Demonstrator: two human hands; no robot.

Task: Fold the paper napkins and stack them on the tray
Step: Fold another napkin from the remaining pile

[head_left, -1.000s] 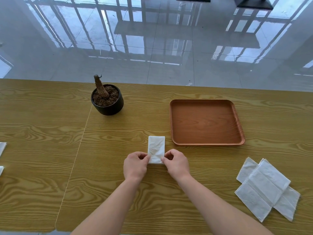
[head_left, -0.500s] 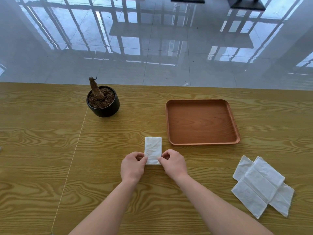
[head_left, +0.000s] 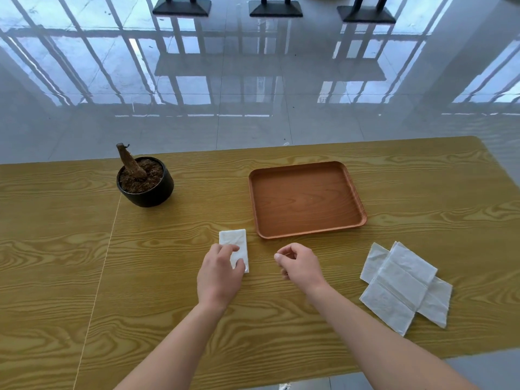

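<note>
2 bare forearms, left hand (head_left: 219, 277), right hand (head_left: 302, 267), no sleeves

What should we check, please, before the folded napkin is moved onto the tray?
1. Folded napkin is compact and lies flat: ok.
2. Left hand has fingers on it: ok; firm grip: cannot tell.
3. Right hand is off the napkin and holds nothing: ok.
4. Tray is bare: ok.
5. Path from napkin to tray has nothing in it: ok.
6. Unfolded napkins lie beside the tray: ok.
</note>
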